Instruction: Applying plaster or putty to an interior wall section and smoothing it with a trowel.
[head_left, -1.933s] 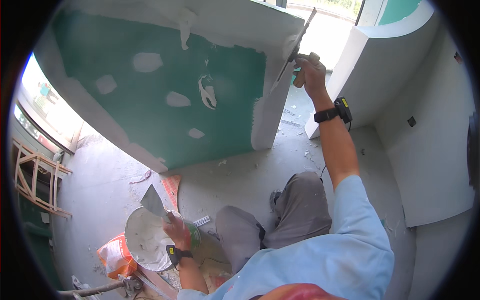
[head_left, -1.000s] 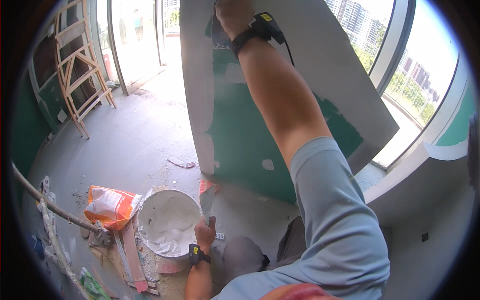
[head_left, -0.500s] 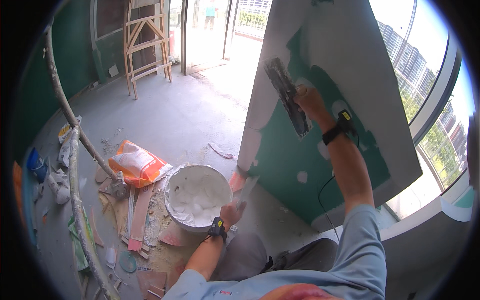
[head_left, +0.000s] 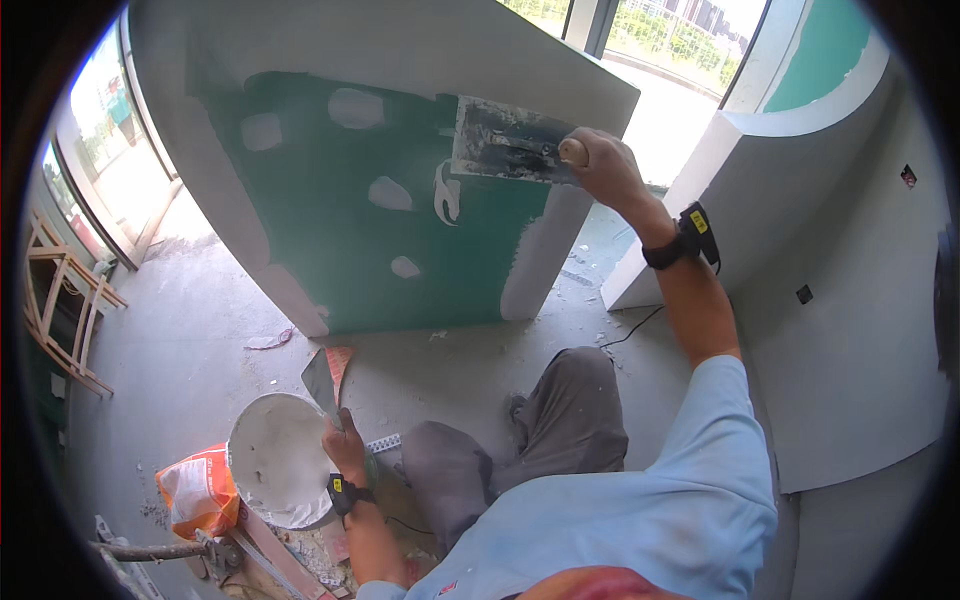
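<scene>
My right hand [head_left: 605, 170] is closed on the wooden handle of a wide flat trowel [head_left: 500, 135], whose blade lies against or very near the upper right of the green board panel [head_left: 330, 240] with pale plastered edges, round patches and a white smear. At lower left, my left hand [head_left: 343, 445] grips a putty knife [head_left: 320, 378], its blade pointing up, beside the rim of a round bucket of white compound [head_left: 275, 460].
An orange-white bag [head_left: 195, 490], offcuts [head_left: 260, 545] and a metal pipe [head_left: 150, 551] lie around the bucket. A wooden ladder [head_left: 70, 305] stands at left. A curved pale wall [head_left: 830, 280] is at right, windows [head_left: 680, 50] behind the panel.
Since half a second ago the view has swung toward the panel face. The trowel has turned from steeply slanted to nearly horizontal on the panel. My left hand still holds the knife by the bucket.
</scene>
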